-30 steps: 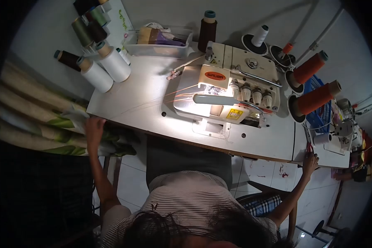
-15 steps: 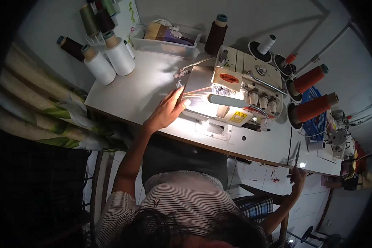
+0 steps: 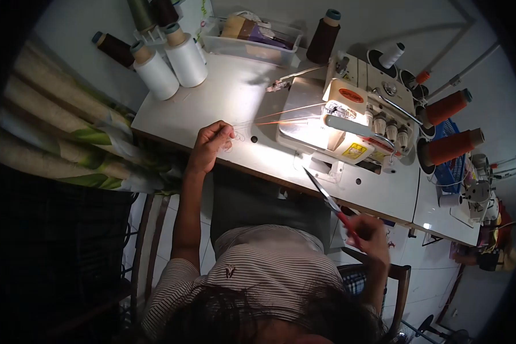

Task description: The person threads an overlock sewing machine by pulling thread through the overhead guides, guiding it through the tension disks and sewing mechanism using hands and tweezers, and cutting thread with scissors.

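My left hand point(image 3: 212, 143) is closed in a pinch near the table's front edge, left of the sewing machine point(image 3: 350, 103). It grips thin threads point(image 3: 281, 119), which run taut and orange from the machine's needle area to my fingers. Loose curls of thread hang by the fingertips. My right hand point(image 3: 368, 235) is closed around the red handle of a pair of scissors point(image 3: 331, 200), in front of the table's edge. The long blades point up and left toward the machine's base plate and look nearly closed.
White thread cones point(image 3: 187, 59) stand at the back left beside a clear plastic box point(image 3: 249, 50). Orange cones point(image 3: 450, 148) and a blue basket point(image 3: 446, 163) are right of the machine. A patterned curtain point(image 3: 92, 137) hangs at the left. A chair point(image 3: 404, 292) is at lower right.
My left hand has moved from the table's left edge to the machine, then back left, pulling threads taut. My right hand has brought the scissors leftward from the table's right side.
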Motion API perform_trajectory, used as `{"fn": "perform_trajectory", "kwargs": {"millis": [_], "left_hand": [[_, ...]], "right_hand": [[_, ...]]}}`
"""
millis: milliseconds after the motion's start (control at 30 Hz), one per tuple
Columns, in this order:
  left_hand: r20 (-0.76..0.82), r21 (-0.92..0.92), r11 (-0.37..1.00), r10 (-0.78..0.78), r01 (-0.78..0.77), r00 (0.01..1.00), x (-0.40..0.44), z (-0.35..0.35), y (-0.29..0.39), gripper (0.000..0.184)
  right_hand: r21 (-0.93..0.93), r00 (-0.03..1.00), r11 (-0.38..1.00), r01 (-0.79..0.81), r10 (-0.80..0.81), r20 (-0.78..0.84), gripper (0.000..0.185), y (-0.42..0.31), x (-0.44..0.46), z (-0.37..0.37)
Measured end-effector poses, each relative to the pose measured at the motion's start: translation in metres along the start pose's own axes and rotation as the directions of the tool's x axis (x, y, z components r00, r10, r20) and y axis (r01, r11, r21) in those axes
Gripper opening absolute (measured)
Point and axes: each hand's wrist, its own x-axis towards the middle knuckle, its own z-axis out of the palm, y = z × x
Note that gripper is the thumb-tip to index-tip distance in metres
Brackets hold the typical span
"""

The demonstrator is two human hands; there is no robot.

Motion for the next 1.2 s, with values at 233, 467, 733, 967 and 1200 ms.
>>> {"fn": "perform_trajectory", "kwargs": {"millis": [233,467,733,967,1200], "left_hand": [[-0.055,0.142,0.989,-0.026,0.034,0.998,-0.016,0.014,0.0,0.026],[0.027,0.321,0.947,0.019,-0.026,0.999,-0.018,0.009,-0.006,0.017],[0.13,0.764,0.566,0.335,-0.31,0.933,-0.027,0.025,0.0,0.008],[0.301,0.794,0.489,0.198,-0.36,0.933,-0.047,0.081,-0.017,0.008],[0.671,0.514,0.19,0.517,-0.836,0.53,0.002,0.157,-0.048,0.026]], "right_hand": [[0.007,0.983,0.988,0.154,-0.154,0.098,0.036,0.004,0.083,0.066],[-0.084,0.989,0.987,0.14,-0.136,0.054,0.027,-0.005,0.107,0.087],[-0.149,0.978,0.968,0.202,-0.191,0.085,0.017,0.005,0.101,0.08],[-0.13,0.998,0.991,0.013,-0.005,0.063,0.02,0.015,0.037,0.007],[-0.077,0.935,0.987,-0.14,0.107,-0.339,0.019,0.025,-0.035,-0.05]]}}
